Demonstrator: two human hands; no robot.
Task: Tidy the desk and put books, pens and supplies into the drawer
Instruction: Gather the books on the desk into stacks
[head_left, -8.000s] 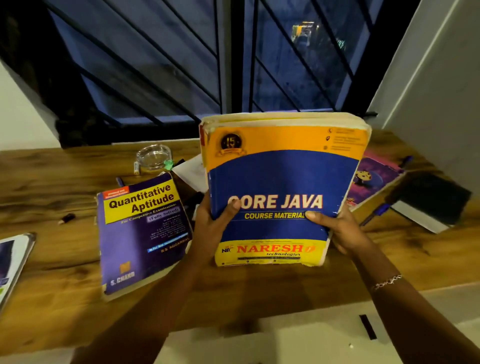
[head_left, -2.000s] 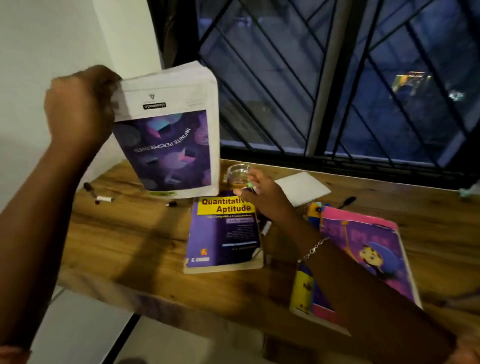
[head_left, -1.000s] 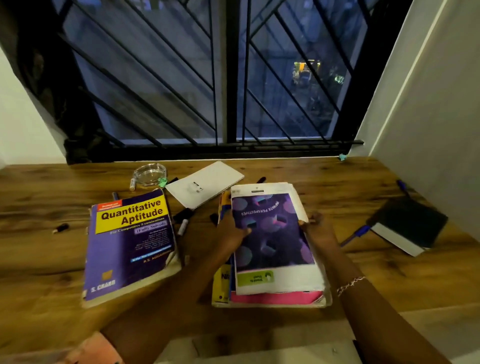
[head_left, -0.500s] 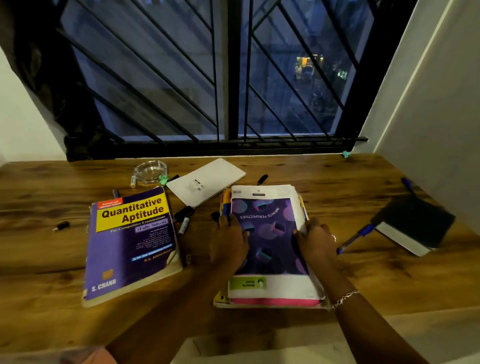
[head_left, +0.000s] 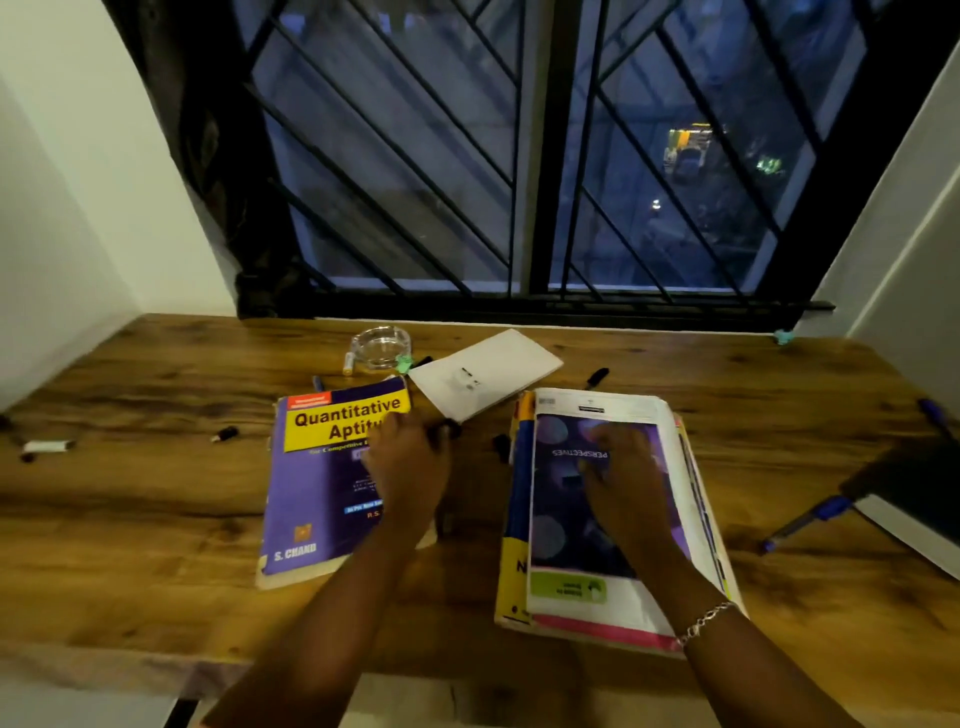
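1. A person stands at a wooden desk (head_left: 156, 493) under a barred window at night. Two bare forearms reach in from the near edge.
2. The right hand (head_left: 623, 478) lies palm down on a stack of books (head_left: 566, 525) at the front right of the desk. Its fingers are fairly straight and spread on the cover, gripping nothing. It looks like a steadying press, to square the pile and stop it sliding.
3. The top book has a purple cover with a white border, a green label at the near end, and a title that reads upside down. Under it show a pink edge and, along the left side, a thick yellow and blue book. The edges do not line up.
4. The left hand (head_left: 410, 467) is over the right edge of a purple book (head_left: 317, 493) titled "Quantitative Aptitude", which lies flat just left of the stack. Its fingertips point at a dark marker (head_left: 449, 428) beside the book's far corner. The hand is blurred, so I cannot tell whether the fingers are curled or touching anything.
5. It seems to be going for the next item to collect.
6. Loose things lie around: a white pad (head_left: 483, 374), a glass dish (head_left: 382, 343), a blue pen (head_left: 802, 522) and a black notebook (head_left: 914, 493). No drawer is in view.
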